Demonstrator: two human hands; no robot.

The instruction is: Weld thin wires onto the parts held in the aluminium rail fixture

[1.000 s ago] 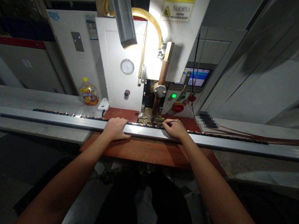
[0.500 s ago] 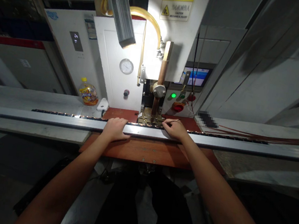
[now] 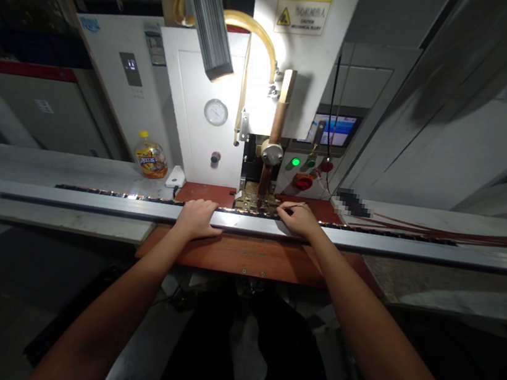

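Note:
A long silver metal bar [image 3: 106, 202] lies across the worktop, with a row of small dark pieces [image 3: 99, 192] along its far side. My left hand [image 3: 197, 218] is wrapped over the bar left of the machine's copper rod [image 3: 266, 179], thumb on the near side. Just right of that rod, my right hand [image 3: 299, 218] rests at the bar with its fingers pinched on a thin dark stick-like tool [image 3: 299, 205]. The tool's exact kind is too small to make out. Beneath the rod sits a brass-coloured fixture [image 3: 252, 197], beside my right fingertips.
A machine head [image 3: 294, 52] with a warning label hangs above the bar. A lit green button [image 3: 295, 162] and a red knob [image 3: 302, 182] are behind my right hand. A yellow-capped bottle [image 3: 151, 156] stands at left. Reddish-brown rods [image 3: 439, 229] lie at right.
The view has shifted very slightly. Both hands keep their places on the bar, and nothing else has visibly moved.

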